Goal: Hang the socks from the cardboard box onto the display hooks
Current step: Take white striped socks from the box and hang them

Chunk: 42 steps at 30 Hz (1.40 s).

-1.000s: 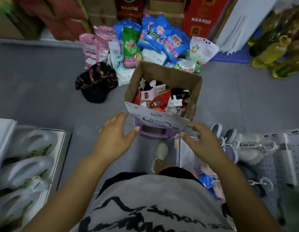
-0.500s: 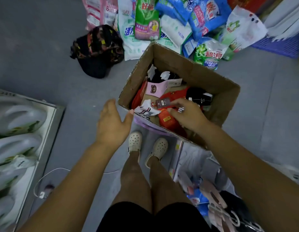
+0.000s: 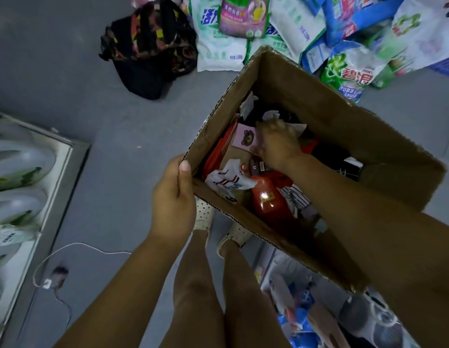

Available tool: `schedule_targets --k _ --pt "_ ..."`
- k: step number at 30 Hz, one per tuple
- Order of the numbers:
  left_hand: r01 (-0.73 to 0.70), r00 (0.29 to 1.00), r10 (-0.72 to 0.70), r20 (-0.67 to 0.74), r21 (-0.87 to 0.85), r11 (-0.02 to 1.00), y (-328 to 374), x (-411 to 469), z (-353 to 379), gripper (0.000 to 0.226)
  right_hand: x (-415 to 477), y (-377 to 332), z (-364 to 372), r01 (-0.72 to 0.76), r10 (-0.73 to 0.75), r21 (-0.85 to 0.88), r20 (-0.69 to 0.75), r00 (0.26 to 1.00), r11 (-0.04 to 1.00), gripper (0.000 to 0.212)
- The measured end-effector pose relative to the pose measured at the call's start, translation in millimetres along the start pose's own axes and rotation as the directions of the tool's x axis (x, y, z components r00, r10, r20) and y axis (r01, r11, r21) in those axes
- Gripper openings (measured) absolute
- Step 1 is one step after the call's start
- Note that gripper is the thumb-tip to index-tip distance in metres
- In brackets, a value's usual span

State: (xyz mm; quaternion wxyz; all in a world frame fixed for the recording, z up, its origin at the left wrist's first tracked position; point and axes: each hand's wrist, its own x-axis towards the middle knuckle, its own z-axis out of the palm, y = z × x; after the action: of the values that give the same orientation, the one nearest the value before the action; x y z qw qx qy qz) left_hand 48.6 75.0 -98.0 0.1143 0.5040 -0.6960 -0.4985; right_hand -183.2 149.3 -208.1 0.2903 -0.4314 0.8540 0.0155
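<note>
A: Far left?
B: White bags (image 3: 14,167) stacked on a metal-edged shelf, blurred. Below, a thin white cable (image 3: 67,249) trailing across the grey floor (image 3: 67,71).

A: Further in?
B: Dark patterned bag (image 3: 150,46) on the floor, just beside the detergent packs (image 3: 243,18) piled along the top edge.

A: Left hand (image 3: 174,199)?
B: Clamped on the near-left corner of the cardboard box (image 3: 331,106), thumb over the rim, fingers wrapped underneath. 2 white perforated shoes (image 3: 204,214) showing just below that corner.

A: Inside the box?
B: Socks (image 3: 231,178) heaped loose: white striped pair near the left corner, red pack in the middle, black ones toward the right wall, a pink card with a bear face (image 3: 247,138) at the back.

A: Right hand (image 3: 278,144)?
B: Reaching in over the near wall, blurred, fingers spread down onto the pile beside the pink card. Gripping anything or not, cannot tell.

A: Lower right?
B: Blue and white packaged goods (image 3: 301,305) on the floor, blurred.
</note>
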Motion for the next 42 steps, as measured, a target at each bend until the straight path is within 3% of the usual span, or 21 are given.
schedule_targets --k 2,7,9,13,16,19,22,24,27,30,32,34,37,42 --pt "-0.014 1.0 0.015 0.009 -0.018 1.0 0.9 -1.1 0.8 0.029 3.7 3.0 3.5 -0.039 0.037 -0.078 -0.025 0.999 0.996 0.066" --pt "0.003 1.0 -0.002 0.026 -0.012 1.0 0.7 -0.3 -1.3 0.023 2.2 12.3 6.3 -0.082 0.072 -0.12 -0.082 0.994 0.989 0.028" --pt "0.017 0.999 -0.016 0.033 -0.013 1.0 3.8 -1.0 -1.8 0.023 -9.0 11.3 0.1 -0.067 0.064 -0.023 -0.109 0.992 0.997 0.027" --pt "0.084 0.995 -0.083 0.051 -0.015 0.996 12.1 -1.8 -5.6 0.03 -42.1 8.5 -18.6 0.018 0.02 0.354 -0.103 0.995 0.935 0.02" --pt "0.119 0.993 -0.119 -0.003 0.002 0.993 20.4 -5.3 -7.3 0.041 -73.3 -3.8 -42.7 0.007 0.073 0.578 -0.114 0.991 0.816 0.023" --pt "0.009 0.993 0.0 -0.118 0.08 0.997 31.0 -13.4 -8.9 0.04 -106.1 -23.5 -70.9 -0.057 0.177 0.765 -0.076 0.981 0.642 0.024" --pt "-0.102 0.984 0.13 -0.124 0.211 0.972 43.2 -18.6 -11.5 0.038 -132.7 -44.9 -100.5 -0.077 0.224 0.885 -0.032 0.974 0.459 0.024" --pt "-0.113 0.993 0.117 -0.017 0.159 0.981 56.6 -21.3 -12.9 0.041 -141.7 -58.1 -111.9 -0.104 0.237 0.958 0.039 0.971 0.268 0.025" --pt "-0.028 0.964 0.023 0.265 0.015 0.999 74.8 -22.2 -11.7 0.036 -142.0 -76.2 -119.1 -0.129 0.204 0.991 0.118 0.972 0.04 0.02" --pt "0.035 0.957 -0.045 0.288 0.04 0.999 75.1 -14.5 -12.9 0.02 -131.1 -79.9 -115.3 -0.171 0.17 0.982 0.181 0.969 -0.075 0.016" --pt "0.124 0.973 -0.118 0.2 -0.016 0.992 72.0 -5.5 -16.5 0.018 -121.3 -71.5 -103.5 -0.206 0.156 0.978 0.209 0.965 -0.032 0.017" --pt "0.179 0.975 -0.172 0.14 -0.044 0.983 68.3 3.0 -21.2 0.017 -113.0 -57.0 -85.2 -0.232 0.198 0.953 0.193 0.961 0.197 0.015" --pt "0.144 0.987 -0.153 0.048 0.152 0.978 56.3 13.7 -26.3 0.02 -100.3 -39.5 -49.5 -0.231 0.144 0.821 0.183 0.973 0.523 0.023" --pt "0.134 0.991 -0.135 -0.016 0.287 0.948 47.0 21.3 -24.1 0.027 -71.4 -30.0 7.0 -0.065 -0.091 0.633 0.211 0.973 0.771 0.04"
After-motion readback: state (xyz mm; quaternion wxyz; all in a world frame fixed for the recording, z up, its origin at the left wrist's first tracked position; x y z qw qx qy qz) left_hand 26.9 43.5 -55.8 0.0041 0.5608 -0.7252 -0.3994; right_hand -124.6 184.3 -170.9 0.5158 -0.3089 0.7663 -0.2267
